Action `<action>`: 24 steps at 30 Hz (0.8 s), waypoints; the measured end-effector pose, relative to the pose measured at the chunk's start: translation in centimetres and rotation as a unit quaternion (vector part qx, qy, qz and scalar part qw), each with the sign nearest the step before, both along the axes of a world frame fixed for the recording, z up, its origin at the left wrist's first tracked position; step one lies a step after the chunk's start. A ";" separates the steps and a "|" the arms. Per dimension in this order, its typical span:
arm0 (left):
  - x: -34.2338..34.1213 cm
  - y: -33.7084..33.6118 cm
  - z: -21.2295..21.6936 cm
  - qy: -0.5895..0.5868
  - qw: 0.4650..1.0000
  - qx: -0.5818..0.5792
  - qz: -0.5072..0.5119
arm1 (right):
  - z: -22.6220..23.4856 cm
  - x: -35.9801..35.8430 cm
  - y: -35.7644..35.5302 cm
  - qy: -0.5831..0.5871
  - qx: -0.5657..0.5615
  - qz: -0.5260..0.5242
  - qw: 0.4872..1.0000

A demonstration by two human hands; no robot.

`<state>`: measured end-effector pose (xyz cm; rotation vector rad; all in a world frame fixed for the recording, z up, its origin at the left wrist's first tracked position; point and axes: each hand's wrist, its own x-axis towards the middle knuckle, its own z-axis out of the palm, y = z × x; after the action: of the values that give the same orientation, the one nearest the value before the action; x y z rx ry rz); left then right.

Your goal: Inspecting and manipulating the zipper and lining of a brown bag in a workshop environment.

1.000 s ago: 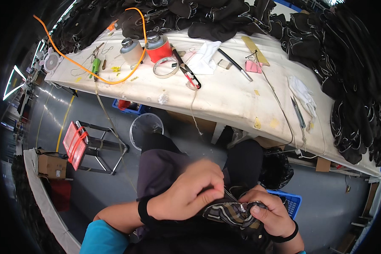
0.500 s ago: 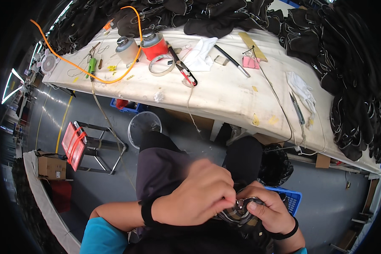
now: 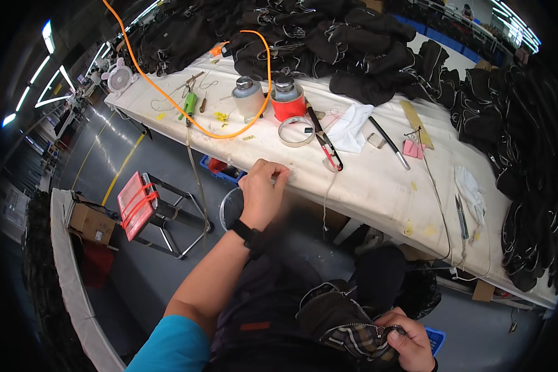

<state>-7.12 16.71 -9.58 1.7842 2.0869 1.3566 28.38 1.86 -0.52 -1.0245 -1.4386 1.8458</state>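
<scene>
At near right, dark zippered cloth point(image 3: 321, 316) pinched at zipper point(image 3: 353, 325) by right grip point(image 3: 408, 341); left grip point(image 3: 263, 191) held narrow by near edge of surface point(image 3: 366, 189), contents unclear. Striped fabric point(image 3: 352, 340) could be caught in teeth if left slack.

Left grip point(image 3: 263, 193) gone from zippered cloth point(image 3: 328, 315), now outstretched, near table's point(image 3: 369, 186) front edge

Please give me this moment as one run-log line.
left hand: near white table | right hand: gripping dark garment at zipper | plaid lining: showing
</scene>
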 end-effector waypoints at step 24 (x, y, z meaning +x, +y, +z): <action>8.0 -16.7 -0.5 -0.121 0.880 -0.284 -0.361 | -3.1 2.4 -2.6 0.227 -0.042 -0.289 0.929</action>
<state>0.92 -0.04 -10.13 1.7206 1.2663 0.6264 30.75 -0.73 -3.65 -0.8619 -0.6908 1.5668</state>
